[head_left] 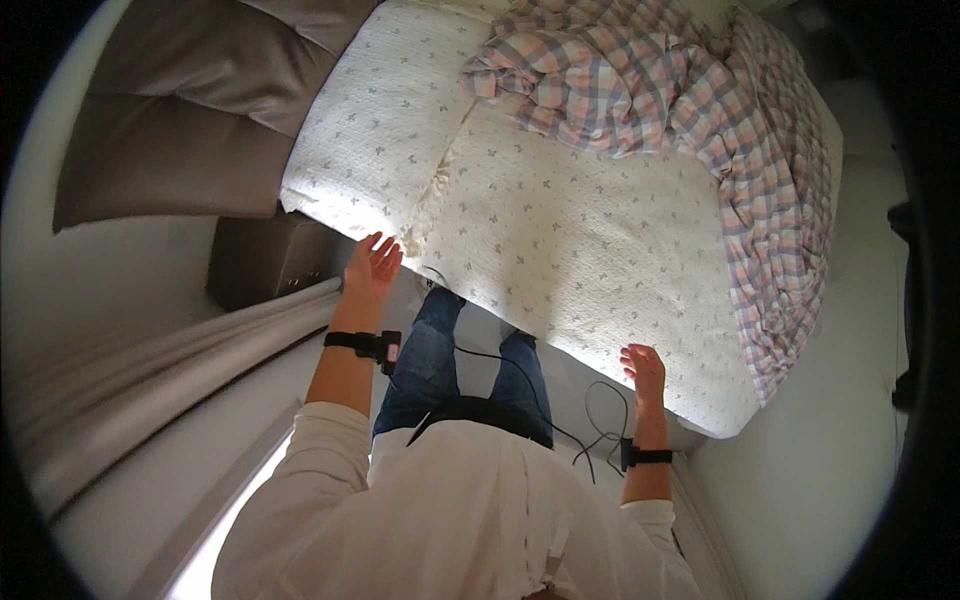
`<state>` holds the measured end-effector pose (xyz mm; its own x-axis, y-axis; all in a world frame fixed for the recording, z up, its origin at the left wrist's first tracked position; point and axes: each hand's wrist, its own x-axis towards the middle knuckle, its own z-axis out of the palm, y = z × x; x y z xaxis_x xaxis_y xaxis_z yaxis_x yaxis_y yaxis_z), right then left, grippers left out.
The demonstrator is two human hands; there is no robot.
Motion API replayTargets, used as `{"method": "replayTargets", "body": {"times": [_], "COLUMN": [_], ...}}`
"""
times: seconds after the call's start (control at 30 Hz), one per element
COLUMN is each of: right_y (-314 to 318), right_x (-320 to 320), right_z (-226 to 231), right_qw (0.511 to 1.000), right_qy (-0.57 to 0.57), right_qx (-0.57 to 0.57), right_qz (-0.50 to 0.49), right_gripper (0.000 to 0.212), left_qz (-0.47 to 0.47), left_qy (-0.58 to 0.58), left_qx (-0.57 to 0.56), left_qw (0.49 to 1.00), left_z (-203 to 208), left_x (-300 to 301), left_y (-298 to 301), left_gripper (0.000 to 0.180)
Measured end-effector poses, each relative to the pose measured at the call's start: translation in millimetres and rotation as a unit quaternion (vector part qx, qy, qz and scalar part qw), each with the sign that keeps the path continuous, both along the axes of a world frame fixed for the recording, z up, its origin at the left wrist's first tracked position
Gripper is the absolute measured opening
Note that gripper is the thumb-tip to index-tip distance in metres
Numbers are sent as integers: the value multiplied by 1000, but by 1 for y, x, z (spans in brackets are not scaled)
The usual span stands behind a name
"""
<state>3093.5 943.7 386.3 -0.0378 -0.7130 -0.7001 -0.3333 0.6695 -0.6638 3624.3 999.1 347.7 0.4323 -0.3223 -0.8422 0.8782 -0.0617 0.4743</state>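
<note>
My left hand [374, 266] hovers by the near edge of the bed, its fingers apart and nothing in them. My right hand [643, 366] is farther right along the same edge, fingers slightly curled and apart, also without anything in it. Between and beyond them spreads a white quilted mattress cover [580, 230] with small grey prints. A frayed or ruffled seam [432, 200] runs across it, closer to my left hand. Whether either hand touches the cover is hard to tell. A pink, grey and white checked duvet [620, 85] lies bunched over the far and right sides.
A brown padded headboard [190, 110] rises at the left, with a dark bedside cabinet [265, 262] below it. Pale curtains [190, 365] hang at the lower left. Black cables [600, 437] trail near my legs. A white wall [800, 470] stands on the right.
</note>
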Motion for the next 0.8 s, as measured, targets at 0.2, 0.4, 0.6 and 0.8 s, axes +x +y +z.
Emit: {"method": "replayTargets", "body": {"times": [0.2,0.4,0.6,0.8], "right_y": [15,-32,-105,-226], "right_x": [62,93,50,38], "right_z": [8,50,100,177], "right_qw": [992,993,978,938], "right_qy": [76,105,167,239], "right_qx": [89,23,-91,-251], "right_qz": [-52,-47,-81,33], "right_gripper": [26,25,24,23], "left_qz": [-54,-154,-106,-126], "left_qy": [4,-75,-146,-142], "left_qx": [72,-55,-112,-117], "left_qw": [996,984,977,975], "left_z": [-37,-21,38,76], "left_x": [110,279,398,377], "left_y": [-22,4,-8,-54], "left_gripper": [25,25,27,30]}}
